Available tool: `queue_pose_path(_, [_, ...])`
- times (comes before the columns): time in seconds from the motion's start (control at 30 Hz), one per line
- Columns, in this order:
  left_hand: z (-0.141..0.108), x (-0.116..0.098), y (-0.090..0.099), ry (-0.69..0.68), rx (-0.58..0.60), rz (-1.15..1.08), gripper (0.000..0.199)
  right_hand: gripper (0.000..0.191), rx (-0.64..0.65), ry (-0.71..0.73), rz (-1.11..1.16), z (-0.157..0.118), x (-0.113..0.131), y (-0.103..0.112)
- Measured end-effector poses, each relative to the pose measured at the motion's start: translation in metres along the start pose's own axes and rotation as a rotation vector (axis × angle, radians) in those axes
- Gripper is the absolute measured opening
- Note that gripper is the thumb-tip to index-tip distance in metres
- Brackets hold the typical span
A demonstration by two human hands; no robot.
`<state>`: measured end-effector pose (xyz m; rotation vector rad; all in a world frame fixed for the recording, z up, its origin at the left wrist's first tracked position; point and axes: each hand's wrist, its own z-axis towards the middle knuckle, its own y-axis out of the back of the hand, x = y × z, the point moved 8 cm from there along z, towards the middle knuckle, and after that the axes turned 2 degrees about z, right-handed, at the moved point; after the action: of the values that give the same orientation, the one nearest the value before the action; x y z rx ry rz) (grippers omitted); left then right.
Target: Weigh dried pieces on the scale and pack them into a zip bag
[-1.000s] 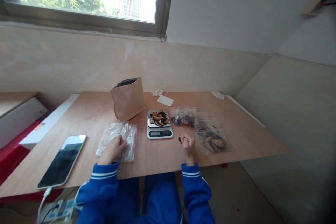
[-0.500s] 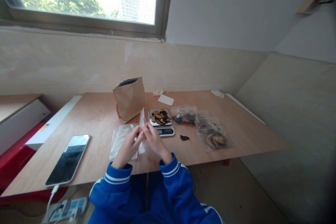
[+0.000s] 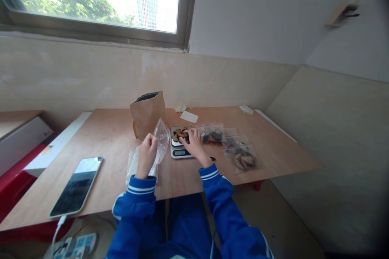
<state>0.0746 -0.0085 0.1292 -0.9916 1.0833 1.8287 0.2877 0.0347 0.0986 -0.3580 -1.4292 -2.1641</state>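
My left hand (image 3: 147, 153) is closed on a clear zip bag (image 3: 162, 132), which stands up beside the kitchen scale (image 3: 180, 153). Dried brown slices (image 3: 179, 134) with dark edges lie heaped on the scale's platform. Over the right side of that heap, my right hand (image 3: 193, 142) reaches with its fingers apart, touching or nearly touching the slices. Under and beside my left hand are flat clear bags (image 3: 132, 166). One dark slice (image 3: 212, 158) lies on the table, partly behind my right wrist.
A brown paper bag (image 3: 148, 114) stands open behind my left hand. Filled zip bags (image 3: 241, 158) lie on the right. A white card (image 3: 189, 116) is behind the scale. A phone (image 3: 77, 186) with a plugged-in cable lies at the left on the wooden table (image 3: 112, 137).
My hands have parted. The right hand has let go of the clear bag and moved right and forward over the slices on the scale. The left hand keeps the bag, now spread wider.
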Motion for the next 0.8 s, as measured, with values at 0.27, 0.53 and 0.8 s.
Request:
queue_pose_path(0.27, [-0.012, 0.007, -0.007, 0.061, -0.036, -0.121, 0.027, 0.030, 0.054, 0.018, -0.119, -0.004, -0.034, -0.038])
queue_pose_path(0.53, [-0.020, 0.012, -0.016, 0.100, -0.019, -0.169, 0.027, 0.017, 0.048, 0.056, 0.109, 0.000, -0.031, -0.019])
queue_pose_path(0.8, [-0.023, 0.007, -0.025, 0.020, 0.003, -0.114, 0.026, 0.034, 0.181, -0.084, 0.801, 0.009, 0.049, 0.019])
